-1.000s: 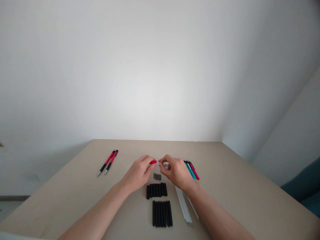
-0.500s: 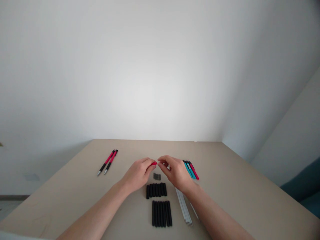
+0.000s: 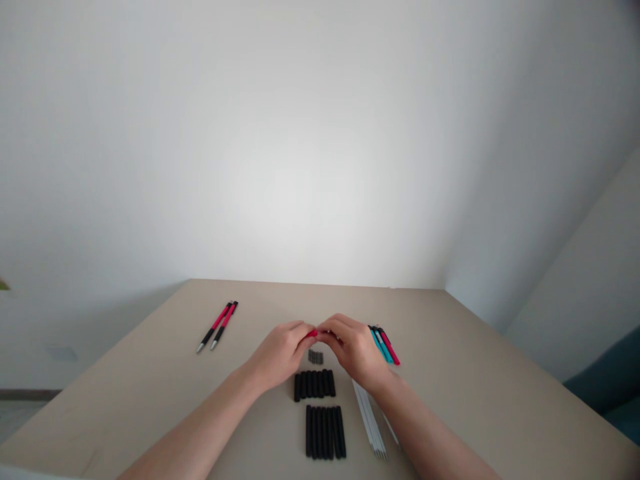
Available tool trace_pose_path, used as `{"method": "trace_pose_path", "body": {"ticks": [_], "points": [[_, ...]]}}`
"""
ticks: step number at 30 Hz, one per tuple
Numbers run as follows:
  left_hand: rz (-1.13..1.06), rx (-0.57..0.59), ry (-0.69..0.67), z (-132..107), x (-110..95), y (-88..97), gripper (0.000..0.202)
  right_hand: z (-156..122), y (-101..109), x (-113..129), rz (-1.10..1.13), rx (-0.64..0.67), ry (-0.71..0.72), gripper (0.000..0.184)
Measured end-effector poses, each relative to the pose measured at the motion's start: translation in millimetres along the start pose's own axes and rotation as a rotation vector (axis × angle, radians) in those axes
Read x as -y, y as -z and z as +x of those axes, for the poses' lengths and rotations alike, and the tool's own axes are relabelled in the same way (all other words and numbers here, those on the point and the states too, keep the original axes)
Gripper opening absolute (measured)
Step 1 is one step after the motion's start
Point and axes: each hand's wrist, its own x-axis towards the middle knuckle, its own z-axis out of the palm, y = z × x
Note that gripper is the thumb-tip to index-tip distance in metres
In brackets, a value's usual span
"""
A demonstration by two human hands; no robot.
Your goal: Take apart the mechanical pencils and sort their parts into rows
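Observation:
My left hand (image 3: pixel 284 352) is closed around a red pen barrel (image 3: pixel 313 333), with only its tip end showing past the fingers. My right hand (image 3: pixel 350 343) meets it from the right, thumb and fingertips pinched together at that end. Whatever lies in the right fingertips is too small and covered to make out. Just below the hands lies a small row of grey springs (image 3: pixel 315 357). Nearer to me are a row of short black tubes (image 3: pixel 315 385) and a row of longer black tubes (image 3: pixel 326 432). White pen refills (image 3: pixel 369 423) lie partly under my right forearm.
Two assembled red and black pens (image 3: pixel 224 325) rest at the left of the beige table (image 3: pixel 150 400). Several teal and red pen barrels with black ends (image 3: pixel 387 347) lie behind my right hand. A wall stands behind the table; dark teal fabric (image 3: pixel 610 373) hangs at the right.
My right fingertips have closed and come up against the end of the red barrel; a small gap was between them before. The view has tilted slightly.

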Motion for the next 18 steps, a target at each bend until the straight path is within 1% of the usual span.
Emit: {"method": "trace_pose_path", "body": {"ticks": [6,9,10,14,16,18], "points": [[-0.107,0.022,0.004,-0.3,-0.9,0.5,0.022,-1.2,6.1,2.4,-0.044,0.009,-0.011,0.02],[-0.114,0.021,0.018,-0.2,-2.0,2.8,0.02,-1.5,18.6,-2.5,-0.174,0.016,-0.125,0.021],[-0.112,0.024,0.015,-0.3,-2.3,3.5,0.021,-1.7,24.3,-4.8,-0.238,0.052,-0.183,0.02],[-0.109,0.031,-0.026,-1.1,-2.1,4.1,0.022,-5.3,46.4,-13.1,-0.481,0.341,-0.384,0.015],[-0.111,0.033,-0.047,-1.7,-1.8,3.7,0.022,-8.7,53.1,-14.9,-0.514,0.467,-0.436,0.014],[-0.107,0.037,-0.05,-2.1,-2.1,3.6,0.021,-12.3,56.0,-15.3,-0.465,0.6,-0.488,0.012]]}}
